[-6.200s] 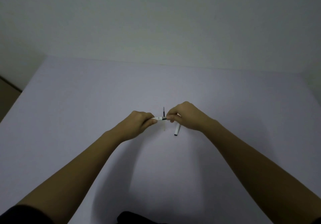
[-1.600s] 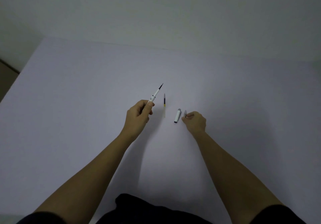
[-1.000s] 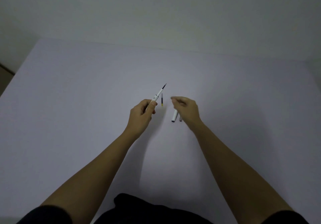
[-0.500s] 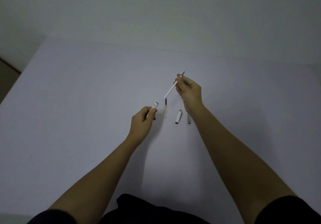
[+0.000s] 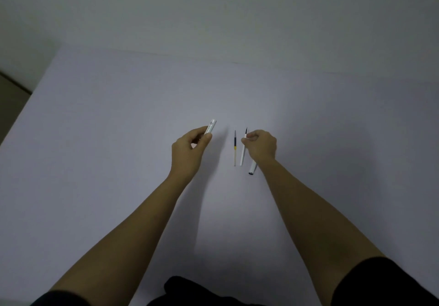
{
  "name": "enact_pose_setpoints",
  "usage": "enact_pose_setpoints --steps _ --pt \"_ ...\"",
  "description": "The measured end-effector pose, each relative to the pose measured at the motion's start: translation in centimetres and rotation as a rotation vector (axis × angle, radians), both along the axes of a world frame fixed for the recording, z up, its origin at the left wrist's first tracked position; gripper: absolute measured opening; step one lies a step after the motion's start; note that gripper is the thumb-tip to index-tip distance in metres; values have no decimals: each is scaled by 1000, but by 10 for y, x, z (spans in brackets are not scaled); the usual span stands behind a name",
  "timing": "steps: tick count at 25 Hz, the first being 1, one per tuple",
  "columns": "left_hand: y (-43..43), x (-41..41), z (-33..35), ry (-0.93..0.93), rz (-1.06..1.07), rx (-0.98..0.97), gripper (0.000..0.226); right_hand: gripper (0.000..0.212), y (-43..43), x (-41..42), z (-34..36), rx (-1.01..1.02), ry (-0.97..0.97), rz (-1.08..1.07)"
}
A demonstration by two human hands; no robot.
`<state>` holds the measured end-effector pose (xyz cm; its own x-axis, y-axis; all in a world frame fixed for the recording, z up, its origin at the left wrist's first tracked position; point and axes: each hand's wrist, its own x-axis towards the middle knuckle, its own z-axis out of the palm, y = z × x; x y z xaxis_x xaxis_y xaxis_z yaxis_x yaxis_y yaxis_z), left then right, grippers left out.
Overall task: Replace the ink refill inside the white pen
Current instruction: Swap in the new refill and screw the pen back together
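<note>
Gripping the white barrel (image 5: 210, 126) in a closed fist, the left hand (image 5: 188, 150) holds it tilted up to the right, above the counter (image 5: 107, 139). Right of it, a refill (image 5: 235, 147) with dark upper half and yellow band lies flat, untouched. Just beside that, the right hand (image 5: 260, 145) pinches a white refill (image 5: 243, 150) near its dark tip. A cap (image 5: 252, 168) lies below that wrist.
</note>
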<state>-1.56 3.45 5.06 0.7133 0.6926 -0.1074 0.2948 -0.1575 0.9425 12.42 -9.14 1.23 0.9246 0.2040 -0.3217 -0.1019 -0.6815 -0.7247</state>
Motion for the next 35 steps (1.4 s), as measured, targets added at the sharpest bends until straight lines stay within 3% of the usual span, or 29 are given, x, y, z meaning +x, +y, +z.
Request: enact_pose_setpoints --steps 6,14,19,24,28,35 --pt "0 11 -3 2 25 -22 24 23 3 0 -11 -135 -40 53" --pt "1 9 -3 20 35 -12 24 24 11 -2 0 -119 -78 90" --pt "2 5 -2 29 36 12 27 22 24 -18 1 -270 -130 275" --pt "10 0 0 33 52 32 28 18 33 -24 -1 -361 -130 284" --pt "16 -3 -2 42 50 51 26 27 40 -22 12 -190 -45 127" --pt "12 -5 -4 75 -119 139 21 19 31 -7 49 574 219 -238"
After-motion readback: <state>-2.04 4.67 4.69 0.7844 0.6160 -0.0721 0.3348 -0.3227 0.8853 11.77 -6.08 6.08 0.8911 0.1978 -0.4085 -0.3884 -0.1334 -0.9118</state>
